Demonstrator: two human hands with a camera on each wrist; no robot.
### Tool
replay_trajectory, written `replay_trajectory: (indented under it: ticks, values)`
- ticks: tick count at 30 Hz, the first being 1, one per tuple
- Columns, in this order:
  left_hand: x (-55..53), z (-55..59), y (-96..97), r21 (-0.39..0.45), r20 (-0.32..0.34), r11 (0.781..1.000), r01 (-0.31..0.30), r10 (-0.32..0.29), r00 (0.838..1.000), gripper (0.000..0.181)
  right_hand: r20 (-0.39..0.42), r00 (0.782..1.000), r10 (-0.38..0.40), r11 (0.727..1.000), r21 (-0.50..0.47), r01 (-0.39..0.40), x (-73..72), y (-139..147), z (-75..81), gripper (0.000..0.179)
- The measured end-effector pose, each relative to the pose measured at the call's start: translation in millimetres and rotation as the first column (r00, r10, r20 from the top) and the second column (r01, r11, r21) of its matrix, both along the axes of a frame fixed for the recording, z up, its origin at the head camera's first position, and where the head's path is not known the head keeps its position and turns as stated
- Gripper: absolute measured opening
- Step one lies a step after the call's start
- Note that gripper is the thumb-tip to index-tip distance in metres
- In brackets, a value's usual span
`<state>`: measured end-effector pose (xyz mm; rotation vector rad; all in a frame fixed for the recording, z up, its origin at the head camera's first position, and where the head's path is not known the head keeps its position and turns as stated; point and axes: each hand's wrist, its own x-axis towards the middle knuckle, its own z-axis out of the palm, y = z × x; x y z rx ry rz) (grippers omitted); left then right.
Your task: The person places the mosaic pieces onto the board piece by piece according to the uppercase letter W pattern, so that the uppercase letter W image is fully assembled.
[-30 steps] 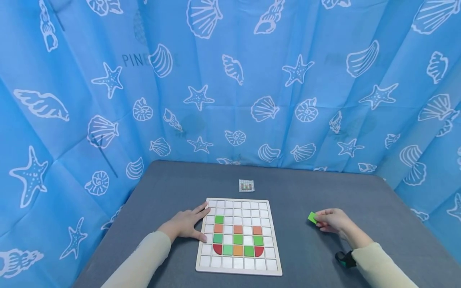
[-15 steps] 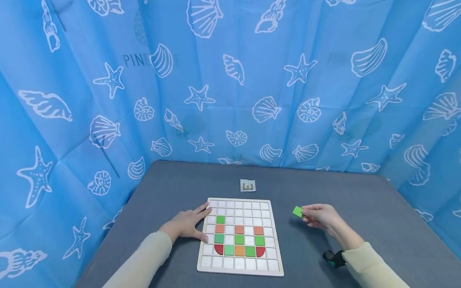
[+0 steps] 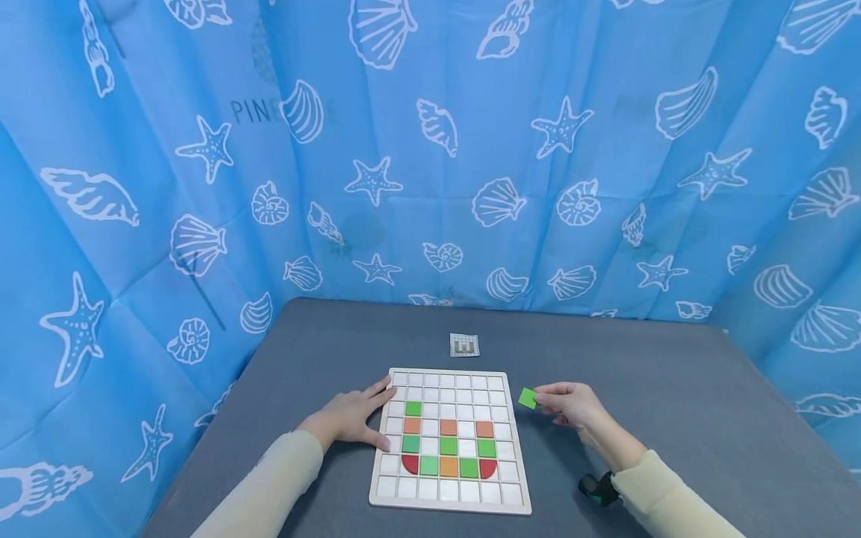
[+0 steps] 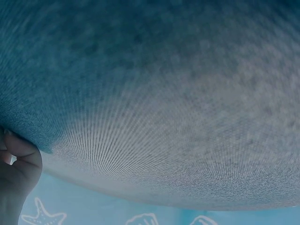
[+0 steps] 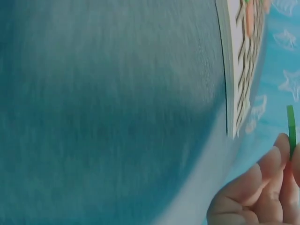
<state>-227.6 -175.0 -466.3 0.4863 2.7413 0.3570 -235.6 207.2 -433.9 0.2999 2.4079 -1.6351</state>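
Note:
My right hand (image 3: 572,406) pinches a green square tile (image 3: 528,398) between thumb and fingers, just right of the board's upper right edge. In the right wrist view the green tile (image 5: 291,129) stands edge-on in the fingertips. A white grid board (image 3: 417,502) lies on the table with several green, orange and red tiles in its cells, roughly forming a W shape; the lowest corners are rounded red pieces. Spread along the board's left edge, my left hand (image 3: 350,418) rests with its fingers straight. Only part of the left hand (image 4: 21,164) shows in the left wrist view.
A small pattern card (image 3: 464,345) lies on the grey table (image 3: 605,359) beyond the board. Behind it hangs a blue curtain (image 3: 430,187) printed with shells and starfish. A black band (image 3: 597,489) is at the right wrist.
My right hand has moved left with the green tile, from well right of the board to close beside its edge. The left hand stays at the board's left edge.

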Motion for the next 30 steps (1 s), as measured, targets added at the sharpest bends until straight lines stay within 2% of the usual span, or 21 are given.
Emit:
replay_trajectory:
  ticks: [16,21,30]
  values:
    - [-1.2,-4.6,-2.4,0.006,-0.004,1.0,-0.005,0.005,1.0,0.101,-0.026,0.994,0.111,0.99,0.09,-0.108,4.9,-38.7,-10.4,0.016]
    - [-2.3,-5.4,-2.7,-0.001,-0.01,1.0,0.002,-0.002,1.0,0.101,-0.036,0.991,0.129,0.988,0.086,-0.125,2.2,-50.3,-11.1,0.011]
    - [-4.5,-5.8,-1.9,-0.013,-0.018,1.0,0.023,-0.023,1.0,0.101,-0.094,0.981,0.169,0.978,0.14,-0.155,-6.4,-63.8,-21.0,0.006]
